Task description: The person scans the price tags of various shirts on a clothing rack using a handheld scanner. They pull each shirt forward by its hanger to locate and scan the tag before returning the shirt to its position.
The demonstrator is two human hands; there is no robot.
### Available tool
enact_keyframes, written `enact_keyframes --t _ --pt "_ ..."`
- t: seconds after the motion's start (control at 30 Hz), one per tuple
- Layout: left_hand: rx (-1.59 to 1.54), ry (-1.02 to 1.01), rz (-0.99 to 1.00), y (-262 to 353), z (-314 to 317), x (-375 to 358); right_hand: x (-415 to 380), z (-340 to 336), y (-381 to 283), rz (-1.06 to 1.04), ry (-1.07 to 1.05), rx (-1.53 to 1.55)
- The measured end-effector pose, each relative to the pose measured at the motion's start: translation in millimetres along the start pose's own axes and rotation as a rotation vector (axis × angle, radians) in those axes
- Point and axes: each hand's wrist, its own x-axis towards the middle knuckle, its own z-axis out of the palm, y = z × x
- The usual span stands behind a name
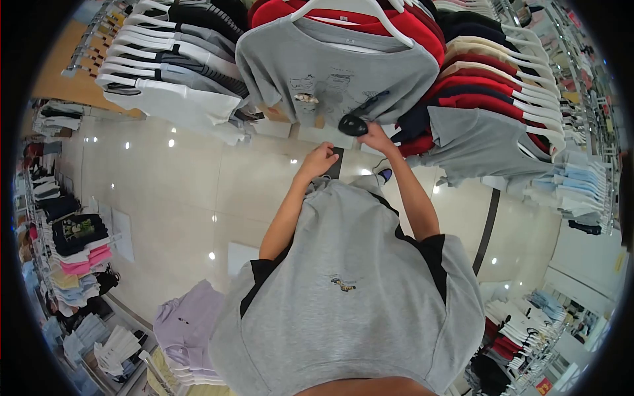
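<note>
- Two hands work at the hem of a gray sweatshirt [337,72] that hangs on a white hanger [370,13] at the front of a crowded clothes rack [528,72].
- Right hand [375,137] is pinched on a small black tool [352,125], pressing it against the lower edge of the sweatshirt, just below the printed drawing on its chest.
- Left hand [318,160] is curled into a loose fist just below the hem; its grip looks pressed together, but what it holds, if anything, I cannot tell.
- Judging by this, the step in hand is working on a tag or clip at the hem with the black tool, perhaps fixing or freeing it.
- Next, the move would call for a steady hold on the cloth by the left hand while the right keeps the tool square to the hem.
- Red, white and dark tops [475,86] hang on either side, and the tiled floor [178,185] lies beneath.
</note>
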Motion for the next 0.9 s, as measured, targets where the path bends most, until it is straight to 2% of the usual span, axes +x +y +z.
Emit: enact_keyframes --t 0.07,0.1,0.17,0.2,0.27,0.33,0.4,0.43,0.47,0.53,0.6,0.67,0.7,0.73,0.8,0.9 --pt "0.028 0.145 0.129 -19 12 9 -28 -3 -62 -0.151 -0.081 -0.103" --pt "0.024 0.145 0.127 -23 14 15 -41 -7 -82 -0.148 -0.084 -0.105" --pt "0.339 0.05 0.335 -27 18 28 -67 -13 -118 -0.249 0.109 0.032" --pt "0.338 0.039 0.335 -23 20 30 -82 -22 -141 -0.241 0.116 0.035" --pt "-0.11 -0.345 0.08 -3 22 30 -106 -41 -178 -0.13 0.059 0.44" --pt "-0.142 -0.37 0.069 14 29 28 -120 -53 -183 -0.137 0.096 0.519" --pt "-0.277 -0.351 -0.126 30 35 35 -128 -58 -174 -0.106 0.337 0.249" --pt "-0.429 -0.396 -0.138 33 34 41 -135 -59 -178 -0.188 0.484 0.042" --pt "-0.432 -0.406 -0.141 36 36 41 -142 -57 -175 -0.177 0.488 0.04" --pt "-1.318 -0.425 -0.429 71 26 33 -158 -51 -164 -0.279 0.775 -0.381" --pt "-1.31 -0.463 -0.45 92 20 25 -184 -34 -151 -0.21 0.751 -0.315" --pt "-1.225 -0.279 -0.42 98 31 21 -209 -14 -132 0.025 0.632 -0.154" --pt "-1.177 -0.192 -0.425 105 31 15 -220 -6 -129 0.074 0.604 -0.155" --pt "-1.192 -0.193 -0.434 109 30 13 -230 2 -127 0.125 0.573 -0.154" --pt "-0.848 -0.004 -0.353 110 28 13 -242 17 -125 0.265 0.574 -0.167" --pt "-0.858 0.077 -0.195 102 25 23 -250 30 -123 0.295 0.57 -0.142"
